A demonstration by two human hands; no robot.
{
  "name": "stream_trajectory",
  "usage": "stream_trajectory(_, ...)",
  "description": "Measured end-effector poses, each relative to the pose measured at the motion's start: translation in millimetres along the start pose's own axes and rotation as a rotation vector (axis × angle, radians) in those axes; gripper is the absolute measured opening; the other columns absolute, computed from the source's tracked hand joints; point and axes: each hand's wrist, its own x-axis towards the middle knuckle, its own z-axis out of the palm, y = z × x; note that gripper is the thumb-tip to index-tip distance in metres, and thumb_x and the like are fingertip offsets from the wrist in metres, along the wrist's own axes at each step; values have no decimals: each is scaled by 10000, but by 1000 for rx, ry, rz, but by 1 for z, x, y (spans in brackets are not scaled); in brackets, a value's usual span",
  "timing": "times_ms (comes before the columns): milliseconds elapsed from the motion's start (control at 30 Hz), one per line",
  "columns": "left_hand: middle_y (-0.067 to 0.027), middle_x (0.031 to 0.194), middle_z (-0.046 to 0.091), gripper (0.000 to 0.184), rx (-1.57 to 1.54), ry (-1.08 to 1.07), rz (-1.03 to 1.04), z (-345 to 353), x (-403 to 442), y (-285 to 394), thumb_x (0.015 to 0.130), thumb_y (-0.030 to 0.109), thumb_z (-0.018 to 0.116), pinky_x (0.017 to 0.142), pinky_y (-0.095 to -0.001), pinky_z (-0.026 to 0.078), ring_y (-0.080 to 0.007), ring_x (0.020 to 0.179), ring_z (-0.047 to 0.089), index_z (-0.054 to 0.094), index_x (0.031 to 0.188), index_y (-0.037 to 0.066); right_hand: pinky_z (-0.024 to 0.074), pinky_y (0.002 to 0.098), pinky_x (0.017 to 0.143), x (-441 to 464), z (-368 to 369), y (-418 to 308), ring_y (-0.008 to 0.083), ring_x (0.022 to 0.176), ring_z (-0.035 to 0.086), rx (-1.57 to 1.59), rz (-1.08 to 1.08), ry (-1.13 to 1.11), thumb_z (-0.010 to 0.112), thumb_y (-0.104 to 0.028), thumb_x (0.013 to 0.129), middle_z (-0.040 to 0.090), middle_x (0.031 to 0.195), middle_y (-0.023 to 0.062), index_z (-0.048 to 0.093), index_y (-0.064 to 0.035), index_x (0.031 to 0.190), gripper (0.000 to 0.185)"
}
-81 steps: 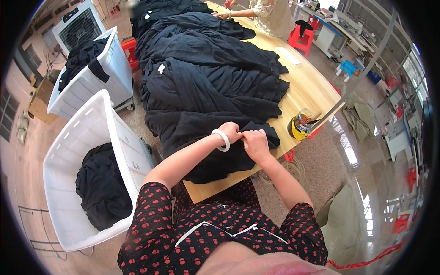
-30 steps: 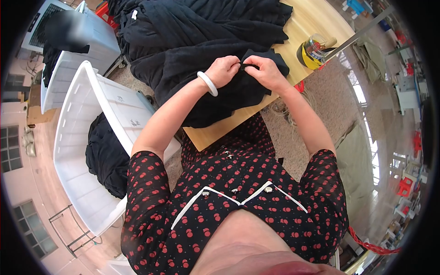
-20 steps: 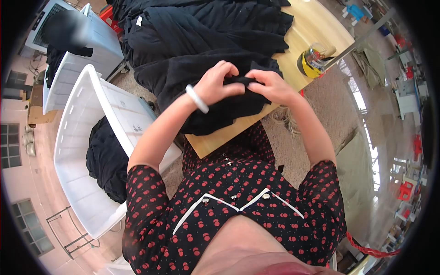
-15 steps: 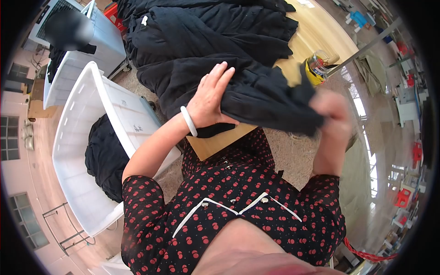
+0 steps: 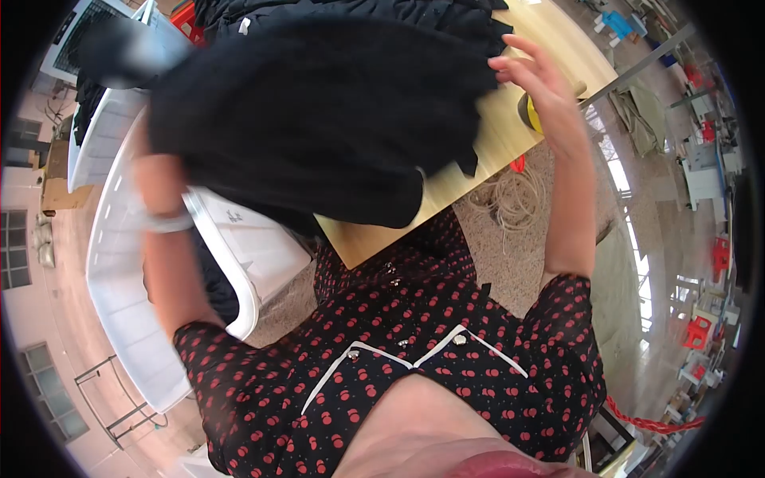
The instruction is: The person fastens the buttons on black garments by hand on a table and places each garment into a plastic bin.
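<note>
A black garment (image 5: 319,119) is spread in the air and over the wooden table (image 5: 366,239), blurred by motion. My left hand (image 5: 159,171), with a white bangle at its wrist, grips the garment's left end above a white bin; its fingers are smeared and partly hidden by the cloth. On the other side, my right hand (image 5: 546,92) is open, its fingers stretched out beside the garment's right edge. I cannot tell whether the fingertips touch the cloth. Behind lies a heap of black garments (image 5: 430,9), with a small white label (image 5: 244,26) showing.
The large white bin (image 5: 111,279) at my left has dark cloth inside. Another pale bin (image 5: 119,127) stands beyond it. A yellow-labelled container (image 5: 529,114) is partly hidden behind my right wrist. Coiled cord (image 5: 510,199) lies on the floor right of the table.
My left hand has swung left from the table to above the bin, drawing the garment with it. My right hand has let go of the cloth and moved up, its fingers now apart.
</note>
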Motion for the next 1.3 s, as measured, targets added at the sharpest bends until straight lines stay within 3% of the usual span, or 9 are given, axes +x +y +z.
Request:
stream_trajectory(133, -165, 987, 638, 376, 798, 430, 172, -201, -11, -60, 769, 127, 624, 720, -337, 533, -239, 855, 642, 559, 1107, -26, 452, 302, 822, 34, -11, 102, 210, 944, 578, -602, 53, -46, 600, -260, 835, 612, 1019, 152, 496, -15, 1171, 429)
stream_trajectory(300, -209, 967, 614, 399, 209, 1339, -482, -304, -65, -23, 701, 170, 685, 533, -342, 551, -296, 746, 645, 556, 942, -120, 428, 421, 888, 16, 10, 124, 373, 1041, 519, -955, 69, -165, 673, -376, 742, 533, 1124, 239, 435, -16, 1235, 655)
stream_trajectory(467, -208, 988, 616, 620, 634, 1046, -1492, -306, -138, -107, 670, 387, 707, 721, -377, 541, -304, 857, 624, 559, 958, -143, 454, 414, 819, -6, 41, 146, 347, 967, 544, -1086, 45, -102, 671, -288, 739, 542, 1038, 195, 427, -36, 1242, 613)
stream_trajectory(533, -217, 1059, 587, 723, 672, 671, -1108, -250, -134, -191, 711, 478, 646, 912, -379, 432, -311, 1013, 559, 518, 1079, -131, 459, 402, 787, -9, 42, 150, 331, 907, 564, -983, 32, -103, 672, -208, 733, 563, 973, 167, 494, -49, 1194, 519)
stream_trajectory(600, -233, 1176, 531, 651, 1493, -6, -69, -166, -104, -240, 824, 446, 555, 975, -399, 364, -323, 1127, 489, 473, 1199, -79, 466, 368, 721, -6, 35, 117, 302, 820, 598, -668, -112, -50, 631, -156, 727, 611, 844, 153, 593, -64, 972, 265)
stream_trajectory(667, -236, 1350, 346, 748, 526, 212, -335, -33, -52, -145, 780, 386, 647, 1058, -417, 230, -326, 1281, 292, 348, 1296, -66, 471, 291, 686, -6, 23, 90, 189, 759, 617, -424, -25, -33, 633, -124, 748, 644, 833, 103, 593, -49, 1008, 273)
stream_trajectory(733, -228, 1336, 349, 817, 212, 69, -97, 50, -11, -56, 693, 291, 754, 1061, -414, 231, -348, 1273, 297, 327, 1315, -23, 456, 199, 662, -11, 13, 43, 54, 766, 577, -84, 105, -47, 595, -44, 791, 629, 853, 2, 590, -10, 1014, 226)
stream_trajectory(1033, -197, 1385, 287, 1019, 40, 113, 395, 182, 92, 111, 540, 158, 822, 1039, -408, 283, -355, 1283, 293, 238, 1369, 56, 487, 326, 846, -36, -9, -46, 235, 927, 614, 480, 47, 195, 525, -82, 747, 611, 1050, 158, 473, 63, 1202, 480)
stream_trajectory(1300, -156, 1054, 604, 274, -671, 243, 209, 119, 78, 133, 891, 89, 418, 909, -333, 408, -243, 999, 570, 553, 1097, -30, 503, 301, 798, -59, -34, -67, 220, 881, 633, 638, -489, 380, 538, -151, 832, 646, 984, 140, 611, 45, 990, 262)
